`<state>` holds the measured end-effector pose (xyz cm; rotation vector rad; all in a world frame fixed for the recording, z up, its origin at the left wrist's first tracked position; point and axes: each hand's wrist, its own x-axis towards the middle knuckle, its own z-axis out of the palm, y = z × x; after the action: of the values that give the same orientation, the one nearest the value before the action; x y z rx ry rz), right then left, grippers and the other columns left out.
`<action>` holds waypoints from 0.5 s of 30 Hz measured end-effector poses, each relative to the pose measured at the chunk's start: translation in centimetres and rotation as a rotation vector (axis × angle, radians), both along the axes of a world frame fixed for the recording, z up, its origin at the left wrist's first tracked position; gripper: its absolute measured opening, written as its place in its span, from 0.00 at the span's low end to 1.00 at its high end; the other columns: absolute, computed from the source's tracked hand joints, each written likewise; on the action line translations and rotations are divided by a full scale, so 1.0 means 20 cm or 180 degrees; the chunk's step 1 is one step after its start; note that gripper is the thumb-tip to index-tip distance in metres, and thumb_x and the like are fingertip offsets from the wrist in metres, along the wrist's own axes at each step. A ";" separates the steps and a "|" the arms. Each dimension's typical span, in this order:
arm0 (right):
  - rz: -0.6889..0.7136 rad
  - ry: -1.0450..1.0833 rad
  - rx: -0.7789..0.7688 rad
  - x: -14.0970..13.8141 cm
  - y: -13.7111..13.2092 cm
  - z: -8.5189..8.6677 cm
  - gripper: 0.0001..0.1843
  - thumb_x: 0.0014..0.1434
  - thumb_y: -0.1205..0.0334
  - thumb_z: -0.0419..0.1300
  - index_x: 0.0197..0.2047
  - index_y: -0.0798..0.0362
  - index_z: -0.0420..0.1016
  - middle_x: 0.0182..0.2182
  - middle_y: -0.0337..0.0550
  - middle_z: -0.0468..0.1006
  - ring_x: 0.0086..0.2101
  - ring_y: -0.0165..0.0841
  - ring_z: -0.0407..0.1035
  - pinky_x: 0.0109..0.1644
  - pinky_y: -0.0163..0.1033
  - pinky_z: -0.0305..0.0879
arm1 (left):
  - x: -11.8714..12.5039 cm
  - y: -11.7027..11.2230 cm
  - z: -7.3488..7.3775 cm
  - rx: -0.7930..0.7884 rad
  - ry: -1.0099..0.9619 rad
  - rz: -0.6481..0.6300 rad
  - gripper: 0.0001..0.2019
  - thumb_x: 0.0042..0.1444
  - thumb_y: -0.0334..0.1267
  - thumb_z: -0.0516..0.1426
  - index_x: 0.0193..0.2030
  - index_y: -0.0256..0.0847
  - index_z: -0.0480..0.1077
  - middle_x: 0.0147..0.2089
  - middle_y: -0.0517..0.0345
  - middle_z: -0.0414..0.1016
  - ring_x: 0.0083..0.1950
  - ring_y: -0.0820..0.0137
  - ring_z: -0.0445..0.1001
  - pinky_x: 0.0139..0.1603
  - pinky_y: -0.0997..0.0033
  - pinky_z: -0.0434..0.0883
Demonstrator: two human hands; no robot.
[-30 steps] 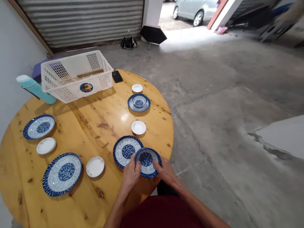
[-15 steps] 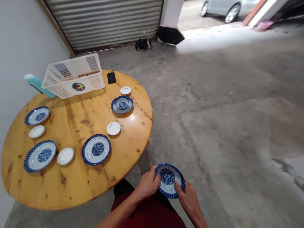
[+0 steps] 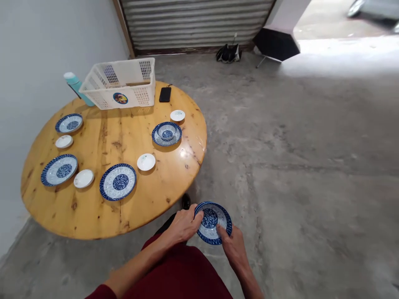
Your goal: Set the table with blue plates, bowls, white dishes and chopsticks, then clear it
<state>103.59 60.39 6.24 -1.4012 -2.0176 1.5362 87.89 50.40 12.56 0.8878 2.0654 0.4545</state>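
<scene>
Both my hands hold blue-and-white bowls, nested together, off the table's near right edge. My left hand grips the left rim with its thumb over the edge. On the right side, my right hand clasps the rim, its thumb on the inner face. Closest on the table is a blue-rimmed plate, with a small white dish to its right. Beyond them, a small blue-and-white bowl sits on another blue-rimmed plate, near a second white dish.
On the round wooden table stand a white plastic basket, a teal bottle and a black phone. More plates and white dishes lie at left. An open black umbrella rests on the concrete floor.
The view has turned, so the table sits higher and its far side further right. The held bowls stay in both hands and appear slightly further left and higher.
</scene>
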 end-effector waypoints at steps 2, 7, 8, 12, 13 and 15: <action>0.0201 0.0025 0.0048 -0.11 0.13 0.02 0.19 0.52 0.45 0.56 0.28 0.52 0.75 0.25 0.46 0.79 0.28 0.41 0.72 0.33 0.43 0.69 | -0.08 0.08 0.01 0.0024 0.0016 0.0152 0.23 0.69 0.47 0.40 0.59 0.40 0.67 0.45 0.47 0.82 0.49 0.55 0.81 0.50 0.62 0.70; 0.0645 -0.0085 0.0157 -0.45 0.45 0.11 0.18 0.53 0.44 0.55 0.26 0.51 0.73 0.23 0.44 0.77 0.26 0.39 0.69 0.32 0.42 0.66 | -0.30 0.28 0.00 0.0149 0.0007 0.0635 0.24 0.69 0.46 0.41 0.61 0.36 0.67 0.50 0.42 0.81 0.53 0.54 0.79 0.53 0.60 0.70; 0.0747 -0.0096 0.0142 -0.53 0.50 0.12 0.18 0.53 0.45 0.55 0.26 0.51 0.72 0.22 0.43 0.76 0.25 0.38 0.68 0.31 0.41 0.65 | -0.35 0.32 0.00 0.0154 0.0036 0.0727 0.24 0.69 0.46 0.42 0.62 0.36 0.66 0.50 0.42 0.81 0.54 0.54 0.79 0.53 0.60 0.70; 0.1132 -0.0078 0.0105 -0.83 0.68 0.15 0.16 0.53 0.46 0.55 0.24 0.50 0.68 0.21 0.41 0.73 0.25 0.36 0.65 0.30 0.40 0.62 | -0.58 0.44 0.03 -0.0089 0.0367 0.0908 0.22 0.69 0.42 0.44 0.62 0.36 0.66 0.50 0.41 0.82 0.52 0.54 0.80 0.51 0.61 0.71; 0.1204 -0.0061 0.0100 -0.90 0.71 0.15 0.16 0.53 0.47 0.55 0.24 0.50 0.68 0.22 0.41 0.73 0.25 0.36 0.65 0.30 0.40 0.62 | -0.64 0.47 0.05 -0.0185 0.0461 0.0912 0.20 0.69 0.41 0.44 0.60 0.36 0.67 0.49 0.41 0.82 0.51 0.53 0.81 0.50 0.60 0.71; 0.1321 -0.0017 0.0070 -1.03 0.76 0.16 0.15 0.53 0.48 0.55 0.25 0.50 0.68 0.22 0.40 0.73 0.26 0.36 0.65 0.31 0.40 0.62 | -0.75 0.51 0.09 -0.0367 0.0624 0.0946 0.18 0.68 0.40 0.45 0.56 0.36 0.69 0.46 0.41 0.83 0.48 0.52 0.81 0.48 0.59 0.71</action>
<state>82.92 75.65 9.46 -1.0194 -2.4325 1.6539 72.92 60.55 14.29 0.5773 2.3918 0.4127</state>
